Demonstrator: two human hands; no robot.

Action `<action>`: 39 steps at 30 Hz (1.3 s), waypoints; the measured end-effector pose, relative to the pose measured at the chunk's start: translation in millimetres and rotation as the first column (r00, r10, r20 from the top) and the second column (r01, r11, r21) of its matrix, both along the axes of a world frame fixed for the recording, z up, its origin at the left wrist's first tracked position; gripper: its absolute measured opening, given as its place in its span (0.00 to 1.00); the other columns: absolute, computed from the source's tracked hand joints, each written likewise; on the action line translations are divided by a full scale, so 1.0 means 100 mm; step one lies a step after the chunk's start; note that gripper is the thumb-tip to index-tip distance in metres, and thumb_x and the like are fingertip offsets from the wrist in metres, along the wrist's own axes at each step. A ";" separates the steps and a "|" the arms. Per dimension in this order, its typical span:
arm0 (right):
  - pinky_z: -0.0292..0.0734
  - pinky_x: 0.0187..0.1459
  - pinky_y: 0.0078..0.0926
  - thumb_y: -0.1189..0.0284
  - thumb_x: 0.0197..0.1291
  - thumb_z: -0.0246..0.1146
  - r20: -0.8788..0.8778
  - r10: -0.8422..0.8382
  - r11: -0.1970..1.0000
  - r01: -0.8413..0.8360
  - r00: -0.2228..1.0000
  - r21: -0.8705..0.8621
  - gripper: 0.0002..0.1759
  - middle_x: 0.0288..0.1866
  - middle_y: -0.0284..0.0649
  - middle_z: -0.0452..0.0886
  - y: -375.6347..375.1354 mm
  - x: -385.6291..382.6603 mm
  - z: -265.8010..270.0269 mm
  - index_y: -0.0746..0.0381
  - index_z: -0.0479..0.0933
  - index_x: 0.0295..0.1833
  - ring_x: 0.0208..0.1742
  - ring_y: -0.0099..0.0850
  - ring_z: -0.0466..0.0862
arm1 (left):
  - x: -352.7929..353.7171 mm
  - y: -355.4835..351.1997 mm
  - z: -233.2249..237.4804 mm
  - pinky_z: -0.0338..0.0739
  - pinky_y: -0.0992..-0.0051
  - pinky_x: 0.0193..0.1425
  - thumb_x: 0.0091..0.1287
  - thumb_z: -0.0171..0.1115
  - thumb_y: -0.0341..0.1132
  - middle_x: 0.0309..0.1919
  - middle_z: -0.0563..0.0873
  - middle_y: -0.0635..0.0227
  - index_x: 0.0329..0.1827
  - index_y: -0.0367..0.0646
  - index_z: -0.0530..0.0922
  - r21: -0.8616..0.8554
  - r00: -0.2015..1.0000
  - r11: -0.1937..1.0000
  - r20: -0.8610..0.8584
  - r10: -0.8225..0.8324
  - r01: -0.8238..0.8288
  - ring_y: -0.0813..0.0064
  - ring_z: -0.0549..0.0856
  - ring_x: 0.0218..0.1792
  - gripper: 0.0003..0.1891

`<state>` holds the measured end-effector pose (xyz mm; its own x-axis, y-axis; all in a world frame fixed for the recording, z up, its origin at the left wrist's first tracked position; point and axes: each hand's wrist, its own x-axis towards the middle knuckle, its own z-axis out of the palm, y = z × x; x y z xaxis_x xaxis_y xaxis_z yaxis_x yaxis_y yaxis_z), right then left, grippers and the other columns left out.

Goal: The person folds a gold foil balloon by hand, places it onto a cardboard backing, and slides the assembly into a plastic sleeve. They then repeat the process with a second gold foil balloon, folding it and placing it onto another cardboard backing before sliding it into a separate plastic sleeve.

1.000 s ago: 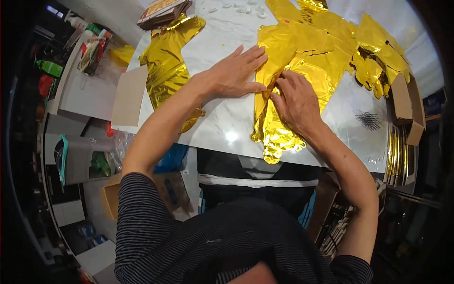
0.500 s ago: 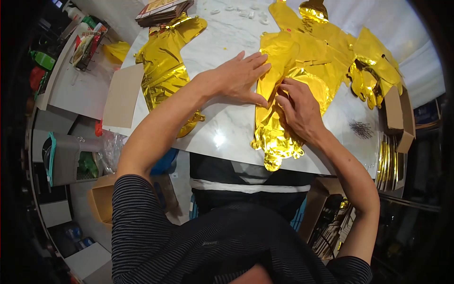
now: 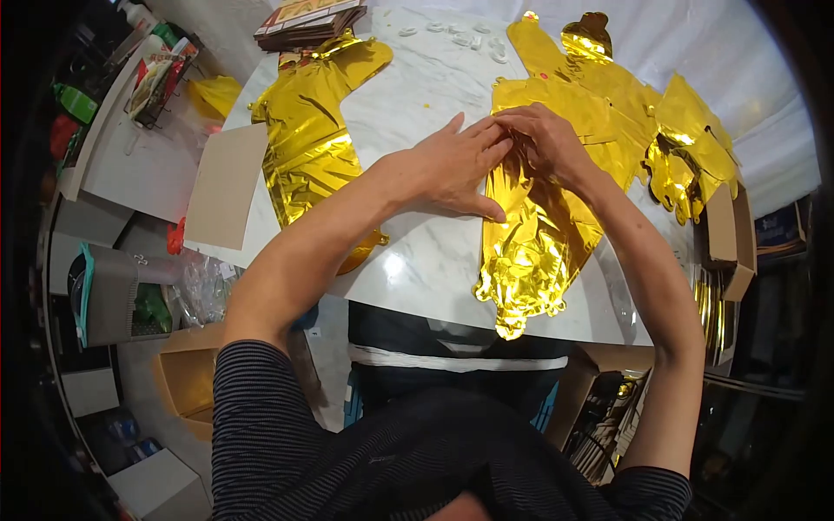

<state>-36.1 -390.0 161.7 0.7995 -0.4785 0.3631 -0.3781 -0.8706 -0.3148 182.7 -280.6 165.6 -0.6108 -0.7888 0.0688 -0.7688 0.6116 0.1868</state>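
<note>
A flat, uninflated gold foil balloon (image 3: 526, 273) lies crinkled on the marble-patterned table (image 3: 408, 291), its knobbed end towards me near the front edge. My left hand (image 3: 460, 169) lies open, with fingers stretched against the balloon's left edge and thumb on the foil lower down. Bent over the upper part of the same balloon, my right hand (image 3: 552, 143) has its fingertips closed on the foil beside my left fingers. Other gold foil pieces (image 3: 608, 104) lie behind it, partly overlapped. A separate gold foil balloon (image 3: 308, 143) rests to the left.
A cardboard sheet (image 3: 228, 187) juts over the table's left edge. Printed packets (image 3: 308, 26) are stacked at the back left, near small clear plastic pieces (image 3: 497, 50). At the right edge stands a cardboard box (image 3: 738, 230). A grey bin (image 3: 113, 295) stands at left.
My right hand has moved up and slightly left along the balloon, reaching my left fingers. More crinkled foil shows below it. My left hand stays by the left edge; the view has shifted slightly.
</note>
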 end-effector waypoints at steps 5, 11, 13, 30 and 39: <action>0.85 0.63 0.38 0.83 0.64 0.65 0.036 0.018 0.999 -0.019 0.999 0.035 0.21 0.60 0.45 0.89 -0.17 0.04 -0.10 0.64 0.86 0.62 0.59 0.48 0.88 | -0.03 0.03 0.16 0.45 0.46 0.92 0.68 0.66 0.70 0.89 0.55 0.47 0.89 0.33 0.55 0.123 0.998 0.991 0.056 0.038 -0.045 0.55 0.52 0.90 0.60; 0.85 0.59 0.42 0.77 0.67 0.65 -0.051 0.022 0.998 -0.020 0.998 0.053 0.17 0.61 0.43 0.85 -0.20 0.09 -0.02 0.60 0.88 0.60 0.56 0.47 0.89 | -0.03 0.04 0.14 0.44 0.47 0.93 0.67 0.67 0.70 0.90 0.52 0.46 0.89 0.33 0.54 0.110 0.997 0.993 0.063 0.042 -0.049 0.55 0.50 0.91 0.61; 0.86 0.58 0.41 0.81 0.67 0.64 -0.078 0.004 0.998 0.001 0.997 0.055 0.20 0.63 0.42 0.83 -0.19 0.09 0.00 0.59 0.87 0.62 0.55 0.47 0.89 | -0.03 0.03 0.07 0.44 0.47 0.93 0.68 0.67 0.70 0.90 0.52 0.46 0.90 0.33 0.53 0.086 0.998 0.995 0.058 0.039 -0.044 0.54 0.50 0.91 0.61; 0.85 0.51 0.40 0.81 0.65 0.68 0.029 0.004 0.988 0.000 1.000 -0.154 0.23 0.65 0.38 0.83 -0.15 0.10 -0.27 0.54 0.87 0.65 0.50 0.45 0.89 | -0.01 0.86 0.05 0.45 0.43 0.92 0.74 0.60 0.65 0.87 0.59 0.42 0.86 0.26 0.55 -0.003 0.984 0.987 0.069 -0.162 0.163 0.47 0.55 0.89 0.54; 0.85 0.51 0.41 0.78 0.70 0.68 0.034 0.026 0.982 -0.019 0.999 -0.187 0.19 0.63 0.39 0.84 -0.17 0.09 -0.27 0.52 0.87 0.64 0.51 0.46 0.90 | -0.14 1.31 0.10 0.42 0.43 0.92 0.69 0.51 0.76 0.87 0.61 0.44 0.85 0.26 0.59 0.077 0.975 0.974 0.040 -0.218 0.214 0.46 0.55 0.89 0.59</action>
<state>-27.6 -407.2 134.2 0.7939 -0.3819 0.4732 -0.3491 -0.9234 -0.1597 169.0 -149.9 176.0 -0.7686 -0.6396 -0.0168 -0.6290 0.7506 0.2025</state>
